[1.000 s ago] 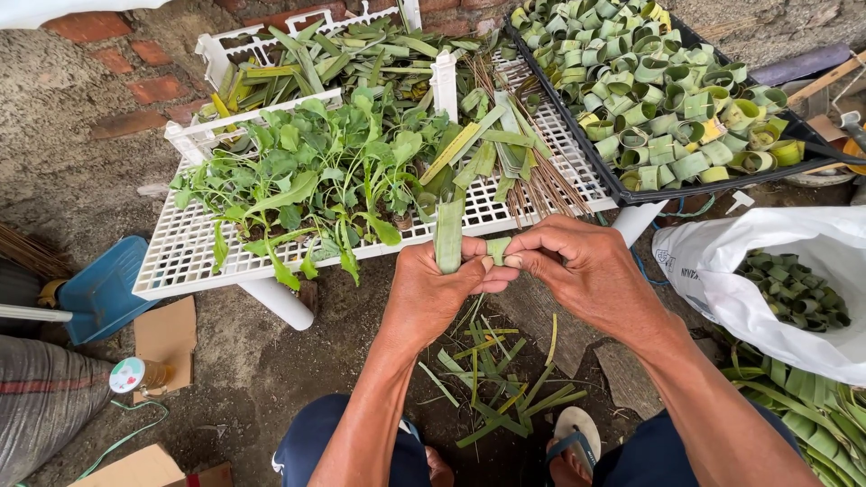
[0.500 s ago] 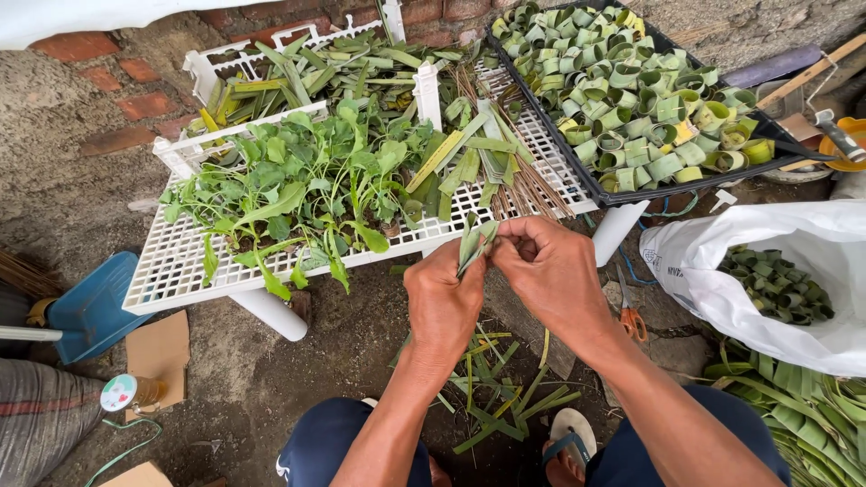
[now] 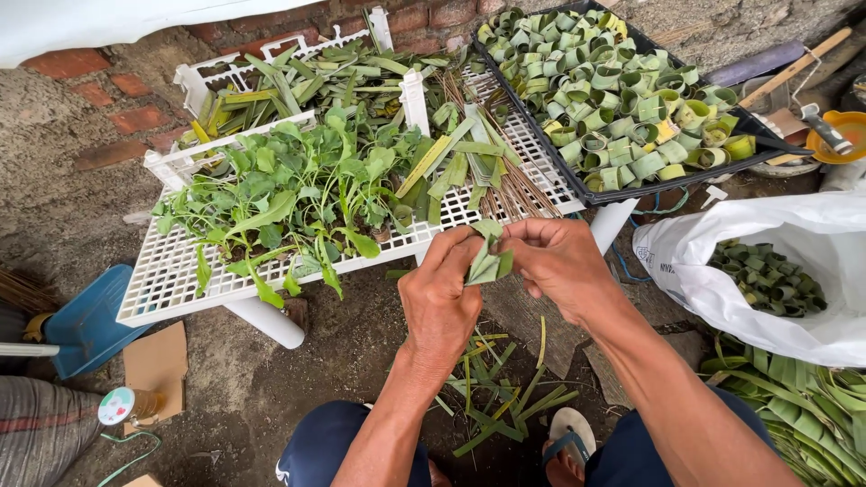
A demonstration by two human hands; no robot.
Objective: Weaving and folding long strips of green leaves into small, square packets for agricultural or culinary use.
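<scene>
A: Right, item one: left hand [image 3: 439, 302], right hand [image 3: 561, 263], both in front of the white slatted tray [image 3: 171, 284]

B: Entered. Held object?

A: Folded green leaf strip [image 3: 490, 261], between the two hands, just below the tray's near edge. Left fingers [image 3: 448, 248] pinch its left side; right fingers [image 3: 523, 236] curl and pinch the top and right side. Both hands are closed on the strip

B: Item two, on the tray?

A: Leafy green seedlings [image 3: 298, 194] across the left part; flat cut leaf strips [image 3: 456, 162] and a bundle of thin brown sticks [image 3: 514, 185] on the right part. More long leaves [image 3: 298, 81] lie at the far end

B: Item three?

A: Black tray [image 3: 591, 194], right of the white one, filled with rolled green leaf rings [image 3: 613, 99]

B: Right side, lower?

A: White plastic bag [image 3: 812, 243], open, more leaf rings inside. Long green leaves [image 3: 803, 406] heaped beside it on the ground

B: Ground below the hands?

A: Leaf offcuts [image 3: 496, 397] scattered on bare earth, near a sandal [image 3: 568, 433]

B: Left edge?

A: Blue dustpan [image 3: 77, 325], a piece of cardboard [image 3: 158, 361] just beside it
</scene>
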